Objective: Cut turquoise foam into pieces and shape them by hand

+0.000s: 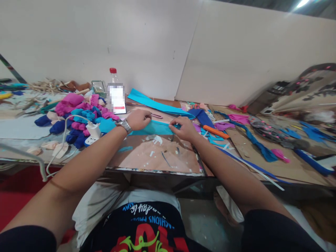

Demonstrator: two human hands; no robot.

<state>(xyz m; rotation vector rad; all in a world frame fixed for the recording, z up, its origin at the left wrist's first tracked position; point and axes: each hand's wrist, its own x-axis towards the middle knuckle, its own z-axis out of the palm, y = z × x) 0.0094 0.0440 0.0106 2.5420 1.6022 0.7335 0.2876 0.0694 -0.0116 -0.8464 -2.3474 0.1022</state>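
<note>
A turquoise fabric strip (159, 128) lies stretched along the brown-paper work surface between my two hands. My left hand (138, 120), with a metal watch at its wrist, is curled closed at the strip's upper left part; its fingertips are partly hidden. With thumb and forefinger, my right hand (185, 128) pinches the strip near its right end. Just behind my hands is a thin dark pink loop (156, 116), perhaps a clip. A second turquoise strip (154, 104) lies folded lengthwise farther back, against the wall.
To the left are a heap of gathered fabric pieces (78, 113), a white charger (93, 130) with its cable, a phone (117, 99) and a red-capped bottle (113, 71). On the right lie an orange-handled cutter (215, 132), fabric scraps and a dark bottle (270, 96).
</note>
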